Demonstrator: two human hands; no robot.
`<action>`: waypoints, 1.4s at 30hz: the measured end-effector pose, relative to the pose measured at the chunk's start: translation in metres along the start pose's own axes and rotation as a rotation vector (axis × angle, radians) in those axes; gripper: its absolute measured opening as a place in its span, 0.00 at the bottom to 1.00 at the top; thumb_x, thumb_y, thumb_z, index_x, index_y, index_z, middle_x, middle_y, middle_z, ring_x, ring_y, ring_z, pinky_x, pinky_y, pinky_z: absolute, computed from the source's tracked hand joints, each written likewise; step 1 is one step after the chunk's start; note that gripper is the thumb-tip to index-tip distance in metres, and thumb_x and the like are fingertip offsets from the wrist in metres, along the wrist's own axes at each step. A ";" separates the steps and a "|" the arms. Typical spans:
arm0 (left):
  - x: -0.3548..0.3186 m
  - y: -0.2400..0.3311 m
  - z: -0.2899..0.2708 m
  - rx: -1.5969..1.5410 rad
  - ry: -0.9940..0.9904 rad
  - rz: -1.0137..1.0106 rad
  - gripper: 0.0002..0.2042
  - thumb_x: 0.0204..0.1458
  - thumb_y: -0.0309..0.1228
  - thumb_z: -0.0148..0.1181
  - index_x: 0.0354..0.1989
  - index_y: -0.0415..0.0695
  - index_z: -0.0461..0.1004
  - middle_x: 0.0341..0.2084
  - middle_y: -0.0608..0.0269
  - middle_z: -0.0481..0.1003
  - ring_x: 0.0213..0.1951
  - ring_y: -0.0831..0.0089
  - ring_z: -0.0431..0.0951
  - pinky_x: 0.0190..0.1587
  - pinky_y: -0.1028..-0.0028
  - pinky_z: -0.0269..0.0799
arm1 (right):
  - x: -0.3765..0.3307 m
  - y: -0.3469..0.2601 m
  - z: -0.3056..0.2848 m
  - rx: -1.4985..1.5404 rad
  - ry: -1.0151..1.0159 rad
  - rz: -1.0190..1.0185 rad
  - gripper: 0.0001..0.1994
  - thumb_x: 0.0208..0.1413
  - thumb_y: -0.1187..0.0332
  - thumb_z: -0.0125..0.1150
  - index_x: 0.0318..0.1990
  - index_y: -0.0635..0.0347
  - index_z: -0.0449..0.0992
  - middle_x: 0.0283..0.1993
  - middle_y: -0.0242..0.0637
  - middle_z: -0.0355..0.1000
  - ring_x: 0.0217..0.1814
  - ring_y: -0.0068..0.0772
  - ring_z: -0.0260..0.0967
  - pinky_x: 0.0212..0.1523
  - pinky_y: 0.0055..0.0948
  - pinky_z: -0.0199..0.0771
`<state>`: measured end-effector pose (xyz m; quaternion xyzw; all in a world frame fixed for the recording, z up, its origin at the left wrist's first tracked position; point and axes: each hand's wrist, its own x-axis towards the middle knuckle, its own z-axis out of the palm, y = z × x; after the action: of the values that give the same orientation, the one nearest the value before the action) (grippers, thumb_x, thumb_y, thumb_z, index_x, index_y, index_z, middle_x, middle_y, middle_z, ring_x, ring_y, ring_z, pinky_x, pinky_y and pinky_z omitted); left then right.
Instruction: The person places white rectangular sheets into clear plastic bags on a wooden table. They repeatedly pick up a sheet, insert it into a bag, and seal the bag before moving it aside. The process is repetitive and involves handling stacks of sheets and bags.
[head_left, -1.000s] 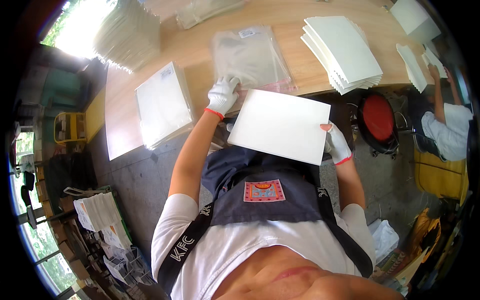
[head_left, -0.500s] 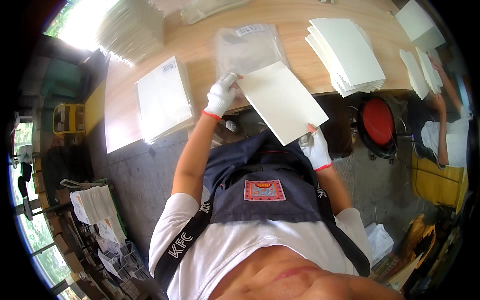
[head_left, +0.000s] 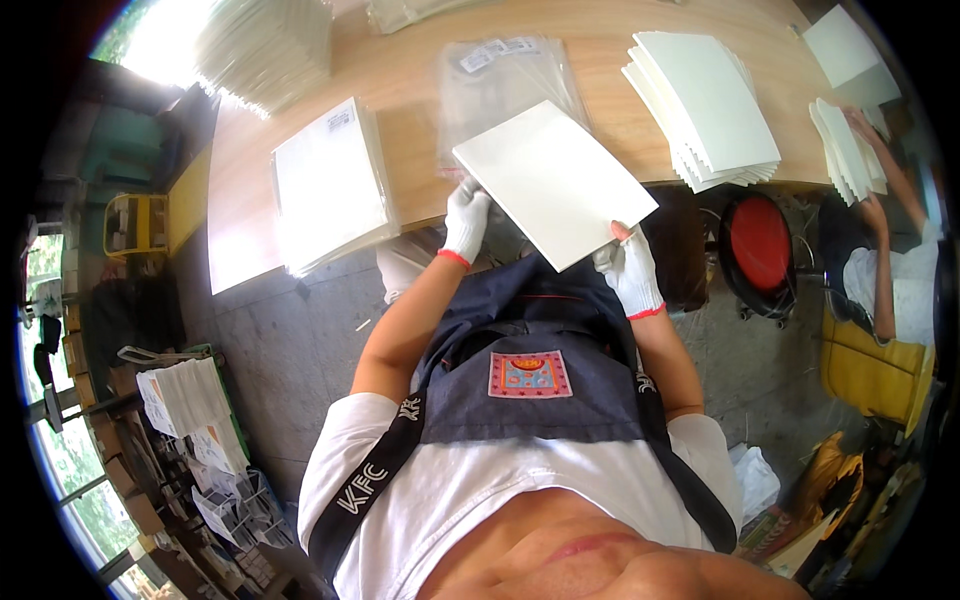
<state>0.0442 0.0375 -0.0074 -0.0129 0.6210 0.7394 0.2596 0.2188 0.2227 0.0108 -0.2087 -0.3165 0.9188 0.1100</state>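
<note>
A white rectangular board (head_left: pixel 555 185) is tilted across the table's near edge. My right hand (head_left: pixel 630 272), in a white glove with a red cuff, is closed on its near right corner, the bare thumb on top. My gloved left hand (head_left: pixel 466 222) is at the board's left side, by the near edge of the clear plastic bags (head_left: pixel 500 95); its fingers look closed, but the fingertips are partly hidden. The bags lie in a pile beyond the board, whose far corner overlaps them. Two white labels show on the pile.
Bagged white boards (head_left: pixel 330 190) lie stacked at the left of the table (head_left: pixel 410 120). A stack of bare boards (head_left: pixel 705 105) lies right of the bags. At the far right another person's hands (head_left: pixel 868 165) hold white boards. A red stool (head_left: pixel 758 240) stands near the table.
My left hand has come off the board's far left corner and moved down toward me. The board has shifted slightly up and left. A second label now shows on the bags.
</note>
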 end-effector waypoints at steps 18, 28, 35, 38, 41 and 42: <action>-0.051 -0.038 -0.049 0.177 -0.155 -0.255 0.11 0.56 0.35 0.52 0.41 0.41 0.71 0.31 0.64 0.76 0.28 0.76 0.76 0.29 0.78 0.74 | 0.009 0.058 0.058 -0.642 -0.213 0.241 0.13 0.62 0.66 0.42 0.48 0.60 0.70 0.30 0.37 0.74 0.25 0.25 0.73 0.27 0.25 0.74; -0.051 -0.038 -0.062 0.025 -0.184 -0.291 0.13 0.56 0.30 0.47 0.43 0.32 0.69 0.33 0.56 0.76 0.29 0.70 0.78 0.32 0.74 0.77 | 0.038 0.079 0.085 -2.116 -0.507 -0.578 0.09 0.51 0.61 0.55 0.33 0.53 0.66 0.19 0.35 0.72 0.23 0.40 0.73 0.20 0.38 0.70; -0.053 -0.031 -0.062 -0.060 -0.068 -0.356 0.09 0.57 0.29 0.47 0.39 0.36 0.69 0.32 0.56 0.77 0.25 0.74 0.76 0.28 0.76 0.75 | 0.019 0.038 0.055 -1.046 -0.422 0.012 0.10 0.49 0.73 0.60 0.36 0.61 0.66 0.28 0.39 0.74 0.28 0.26 0.73 0.22 0.25 0.71; -0.063 -0.016 -0.064 0.122 -0.123 -0.357 0.12 0.58 0.35 0.51 0.38 0.36 0.70 0.32 0.58 0.77 0.25 0.77 0.76 0.27 0.80 0.74 | 0.023 -0.003 -0.011 -0.713 0.066 -0.030 0.04 0.57 0.73 0.53 0.37 0.62 0.65 0.25 0.35 0.70 0.21 0.19 0.67 0.18 0.17 0.65; -0.061 -0.022 -0.069 0.247 -0.175 -0.294 0.13 0.58 0.37 0.51 0.38 0.37 0.71 0.32 0.60 0.77 0.25 0.78 0.76 0.27 0.81 0.74 | 0.013 -0.003 0.004 -0.924 -0.010 -0.026 0.02 0.58 0.72 0.53 0.36 0.59 0.68 0.24 0.31 0.71 0.18 0.14 0.64 0.19 0.16 0.64; -0.062 -0.020 -0.068 0.254 -0.178 -0.288 0.13 0.58 0.37 0.51 0.38 0.37 0.71 0.32 0.62 0.77 0.25 0.79 0.76 0.27 0.81 0.74 | 0.010 0.003 0.026 -1.032 -0.064 0.017 0.03 0.57 0.72 0.53 0.37 0.59 0.70 0.25 0.30 0.72 0.21 0.15 0.67 0.21 0.16 0.65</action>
<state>0.0851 -0.0459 -0.0197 -0.0034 0.6755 0.6088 0.4161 0.1983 0.2095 0.0242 -0.2099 -0.7302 0.6497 -0.0244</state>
